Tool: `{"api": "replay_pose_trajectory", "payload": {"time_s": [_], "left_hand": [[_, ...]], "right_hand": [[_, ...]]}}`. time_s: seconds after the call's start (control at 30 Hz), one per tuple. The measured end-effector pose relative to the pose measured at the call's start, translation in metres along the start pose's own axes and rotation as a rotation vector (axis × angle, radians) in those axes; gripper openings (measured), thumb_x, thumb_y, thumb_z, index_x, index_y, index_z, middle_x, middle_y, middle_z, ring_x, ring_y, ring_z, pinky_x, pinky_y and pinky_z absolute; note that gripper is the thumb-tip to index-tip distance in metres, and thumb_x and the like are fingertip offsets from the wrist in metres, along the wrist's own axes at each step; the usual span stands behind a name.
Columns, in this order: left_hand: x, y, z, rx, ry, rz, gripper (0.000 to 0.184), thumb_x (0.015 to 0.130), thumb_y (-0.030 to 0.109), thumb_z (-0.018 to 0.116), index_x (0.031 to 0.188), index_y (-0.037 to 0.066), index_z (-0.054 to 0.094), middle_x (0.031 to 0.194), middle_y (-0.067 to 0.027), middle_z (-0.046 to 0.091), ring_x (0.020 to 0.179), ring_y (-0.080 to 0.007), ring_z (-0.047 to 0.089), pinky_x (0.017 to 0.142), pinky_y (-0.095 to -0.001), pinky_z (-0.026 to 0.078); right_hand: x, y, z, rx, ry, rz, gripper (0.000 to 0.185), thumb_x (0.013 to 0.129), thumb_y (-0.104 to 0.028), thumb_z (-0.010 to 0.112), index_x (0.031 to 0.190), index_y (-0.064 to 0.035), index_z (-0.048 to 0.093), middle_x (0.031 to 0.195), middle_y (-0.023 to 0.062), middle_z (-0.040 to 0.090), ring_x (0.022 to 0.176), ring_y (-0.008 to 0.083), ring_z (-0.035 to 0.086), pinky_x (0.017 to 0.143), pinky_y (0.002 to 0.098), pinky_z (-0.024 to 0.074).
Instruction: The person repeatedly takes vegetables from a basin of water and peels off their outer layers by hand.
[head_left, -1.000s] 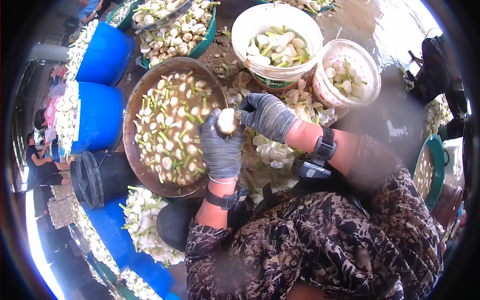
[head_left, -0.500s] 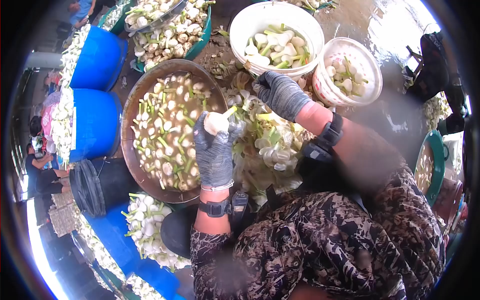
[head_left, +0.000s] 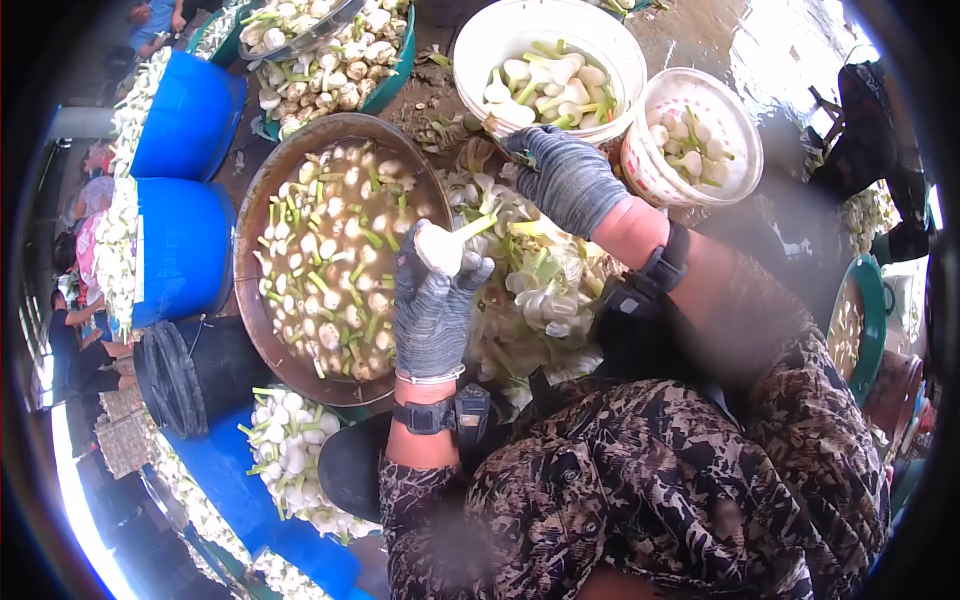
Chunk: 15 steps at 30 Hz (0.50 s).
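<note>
In a grey knit glove, my left hand (head_left: 432,310) grips a white garlic bulb (head_left: 440,248), whose green stem points to the upper right. It is over the right edge of a brown metal basin (head_left: 250,300) of murky water with bulbs in it. My gloved right hand (head_left: 570,178) is closed near the lower rim of the white bucket (head_left: 640,60), its fingertips partly hidden; whatever it may hold cannot be made out. Bulbs with green stems lie in that bucket. Peeled leaves (head_left: 545,285) are heaped between and below my hands.
A smaller white tub (head_left: 745,150) with bulbs stands right of the bucket. Blue tubs (head_left: 185,245) heaped with garlic line the left, beside a black bucket (head_left: 225,365). A green basin (head_left: 870,330) is at the right. Other people sit at the far left.
My right hand has moved away from my left, up toward the white bucket. The bulb in my left hand has turned so that its stem shows.
</note>
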<state>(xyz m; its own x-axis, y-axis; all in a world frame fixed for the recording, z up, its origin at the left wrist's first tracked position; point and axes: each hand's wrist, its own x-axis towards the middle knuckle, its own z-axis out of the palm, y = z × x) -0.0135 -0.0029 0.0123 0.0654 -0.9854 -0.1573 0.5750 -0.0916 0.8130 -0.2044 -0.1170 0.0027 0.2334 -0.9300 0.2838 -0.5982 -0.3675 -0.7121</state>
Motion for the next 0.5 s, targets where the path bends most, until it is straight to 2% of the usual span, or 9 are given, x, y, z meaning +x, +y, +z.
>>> {"api": "replay_pose_trajectory", "payload": {"time_s": [0.03,0.07,0.13,0.17,0.27,0.33,0.4,0.43,0.5], "left_hand": [[0.000,-0.001,-0.002,-0.041,-0.030,-0.040,0.057,0.088,0.017,0.069,0.137,0.005,0.041,0.117,-0.0090,0.053,0.099,-0.0187,0.059,0.088,-0.0380,0.056],[0.000,-0.002,-0.004,-0.082,-0.060,-0.080,0.057,0.090,0.019,0.068,0.137,0.004,0.041,0.119,-0.0087,0.053,0.101,-0.0186,0.059,0.088,-0.0367,0.055],[0.002,-0.007,-0.006,0.039,-0.056,-0.053,0.055,0.091,0.021,0.066,0.137,0.004,0.042,0.121,-0.0087,0.053,0.105,-0.0185,0.058,0.089,-0.0355,0.054],[0.004,-0.008,-0.004,0.161,-0.061,-0.023,0.053,0.093,0.023,0.064,0.137,0.003,0.043,0.122,-0.0088,0.054,0.108,-0.0184,0.057,0.091,-0.0343,0.052],[0.004,-0.010,0.007,0.119,0.002,-0.081,0.051,0.094,0.026,0.062,0.136,0.003,0.044,0.124,-0.0090,0.054,0.112,-0.0177,0.055,0.093,-0.0319,0.050],[0.005,-0.010,-0.002,0.188,-0.014,-0.069,0.051,0.094,0.026,0.061,0.136,0.003,0.045,0.126,-0.0096,0.054,0.115,-0.0187,0.053,0.096,-0.0331,0.047],[0.005,-0.009,-0.011,0.691,-0.046,0.076,0.056,0.095,0.032,0.063,0.138,0.002,0.044,0.126,-0.0103,0.055,0.113,-0.0200,0.055,0.097,-0.0337,0.047],[0.005,-0.007,-0.014,0.754,-0.104,0.147,0.066,0.090,0.042,0.066,0.138,0.002,0.043,0.123,-0.0094,0.055,0.104,-0.0175,0.058,0.092,-0.0317,0.048],[0.003,-0.001,-0.020,0.755,-0.149,0.099,0.071,0.088,0.046,0.067,0.139,0.003,0.042,0.123,-0.0092,0.055,0.100,-0.0168,0.059,0.090,-0.0313,0.049]], "right_hand": [[0.000,-0.004,-0.002,-0.077,0.116,-0.160,0.018,0.084,-0.021,0.065,0.096,-0.0081,0.069,0.086,0.0125,0.068,0.080,0.0342,0.065,0.075,0.0440,0.0515],[-0.002,-0.008,-0.004,-0.076,0.111,-0.166,0.018,0.084,-0.021,0.065,0.096,-0.0081,0.069,0.086,0.0125,0.068,0.080,0.0342,0.065,0.075,0.0440,0.0515],[-0.016,-0.033,-0.011,0.042,-0.059,-0.298,0.019,0.083,-0.023,0.066,0.097,-0.0107,0.071,0.086,0.0121,0.068,0.084,0.0325,0.065,0.077,0.0454,0.0504],[-0.021,-0.038,-0.008,0.037,-0.053,-0.323,0.015,0.082,-0.023,0.066,0.090,-0.0112,0.071,0.084,0.0123,0.067,0.080,0.0325,0.065,0.073,0.0433,0.0510],[-0.031,-0.043,-0.001,-0.030,-0.171,-0.249,0.015,0.081,-0.024,0.067,0.086,-0.0102,0.069,0.083,0.0128,0.066,0.079,0.0327,0.065,0.072,0.0420,0.0515],[-0.029,-0.046,-0.001,-0.020,-0.162,-0.265,0.017,0.079,-0.026,0.067,0.082,-0.0088,0.067,0.081,0.0132,0.066,0.077,0.0333,0.065,0.070,0.0416,0.0517],[-0.031,-0.049,-0.001,0.102,-0.223,-0.093,0.018,0.080,-0.024,0.066,0.083,-0.0061,0.066,0.078,0.0142,0.066,0.077,0.0351,0.065,0.071,0.0417,0.0519],[-0.030,-0.048,0.001,0.100,-0.224,-0.093,0.018,0.080,-0.024,0.066,0.083,-0.0061,0.066,0.078,0.0142,0.066,0.077,0.0351,0.065,0.071,0.0417,0.0519],[-0.028,-0.046,0.002,0.229,-0.375,0.123,0.020,0.084,-0.023,0.063,0.086,-0.0038,0.066,0.077,0.0170,0.067,0.075,0.0345,0.066,0.071,0.0399,0.0520]]}}
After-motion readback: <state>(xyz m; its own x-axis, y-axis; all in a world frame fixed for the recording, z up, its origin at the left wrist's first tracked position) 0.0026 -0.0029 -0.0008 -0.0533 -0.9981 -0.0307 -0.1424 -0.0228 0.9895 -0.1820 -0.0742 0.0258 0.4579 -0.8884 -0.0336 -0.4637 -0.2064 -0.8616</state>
